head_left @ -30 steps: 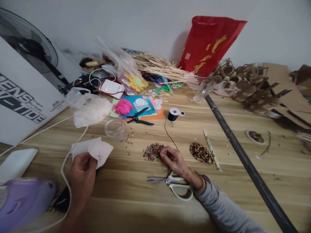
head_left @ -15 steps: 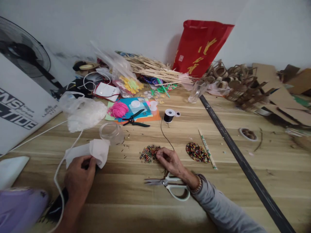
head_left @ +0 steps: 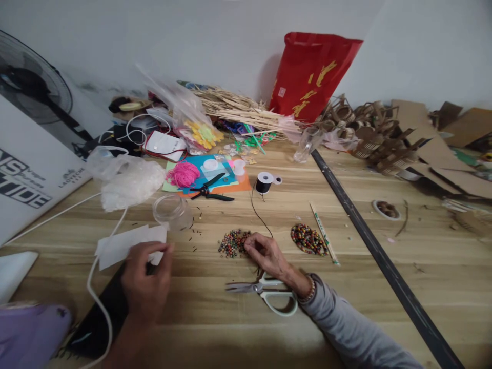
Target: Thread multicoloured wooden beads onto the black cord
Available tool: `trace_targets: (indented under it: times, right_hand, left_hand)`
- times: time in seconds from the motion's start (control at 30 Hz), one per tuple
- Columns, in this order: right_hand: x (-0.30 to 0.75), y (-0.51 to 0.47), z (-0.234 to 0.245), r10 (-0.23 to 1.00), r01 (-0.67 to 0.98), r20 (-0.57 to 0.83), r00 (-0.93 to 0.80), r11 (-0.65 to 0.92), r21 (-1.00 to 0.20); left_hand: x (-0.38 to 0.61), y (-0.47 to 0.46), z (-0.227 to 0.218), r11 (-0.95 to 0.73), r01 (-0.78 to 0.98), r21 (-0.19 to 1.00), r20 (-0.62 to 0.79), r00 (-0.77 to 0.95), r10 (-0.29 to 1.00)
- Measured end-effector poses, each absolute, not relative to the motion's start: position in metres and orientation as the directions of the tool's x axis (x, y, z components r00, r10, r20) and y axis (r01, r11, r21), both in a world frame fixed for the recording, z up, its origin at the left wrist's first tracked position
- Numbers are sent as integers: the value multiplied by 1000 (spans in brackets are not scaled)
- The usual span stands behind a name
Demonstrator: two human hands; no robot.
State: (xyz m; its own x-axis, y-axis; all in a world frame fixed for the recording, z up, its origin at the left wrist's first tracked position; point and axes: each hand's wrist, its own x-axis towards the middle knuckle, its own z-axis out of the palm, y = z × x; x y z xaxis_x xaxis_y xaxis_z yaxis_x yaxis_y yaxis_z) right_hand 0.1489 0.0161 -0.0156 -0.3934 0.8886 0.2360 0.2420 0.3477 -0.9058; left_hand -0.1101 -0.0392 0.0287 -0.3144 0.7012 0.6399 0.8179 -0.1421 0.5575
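Observation:
My right hand [head_left: 267, 255] is closed in a pinch at the right edge of a pile of small multicoloured beads [head_left: 232, 243]. A black cord [head_left: 260, 218] runs to it from a spool [head_left: 264, 182] and shows again below the fingers. Under the right wrist lie scissors [head_left: 279, 297] with pale handles, blades pointing left. My left hand [head_left: 148, 277], slightly blurred, hovers in front of the white paper [head_left: 123, 246], thumb and forefinger together; anything between them is too small to make out. A beaded string [head_left: 308, 239] lies coiled right of my right hand.
A clear jar [head_left: 172, 212], black pliers [head_left: 211, 189] and pink yarn [head_left: 183, 175] stand or lie farther back. A white cable [head_left: 91, 287] crosses the left side over a black object [head_left: 103, 318]. A thin stick [head_left: 325, 233] and a dark strip [head_left: 376, 251] lie to the right.
My left hand has let go of the white paper and moved right, toward the beads. The paper now lies flatter. My right hand keeps its pinch at the bead pile.

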Motion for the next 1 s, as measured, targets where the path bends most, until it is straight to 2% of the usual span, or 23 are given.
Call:
trace_targets:
  times: [0.07, 0.13, 0.2, 0.37, 0.63, 1.0]
  right_hand:
    - [149, 16, -16, 887, 240, 240, -393, 351, -905]
    - [149, 16, -16, 889, 242, 242, -389, 351, -905]
    - [149, 16, -16, 890, 245, 240, -388, 350, -904]
    - [149, 15, -14, 880, 235, 257, -399, 369, -899]
    - [150, 16, -20, 858, 203, 276, -433, 391, -898]
    - [147, 15, -20, 872, 189, 256, -417, 359, -914]
  left_hand:
    - [-91, -33, 31, -286, 781, 555, 609, -148, 779]
    - [-76, -25, 30, -341, 760, 553, 535, -10, 845]
    - [-66, -18, 28, -340, 760, 554, 455, 66, 888]
    - [-48, -9, 17, -332, 674, 660, 276, 193, 942]
    - [-22, -5, 8, -301, 650, 698, 167, 262, 951]
    - [-25, -2, 0, -346, 610, 713, 223, 271, 936]
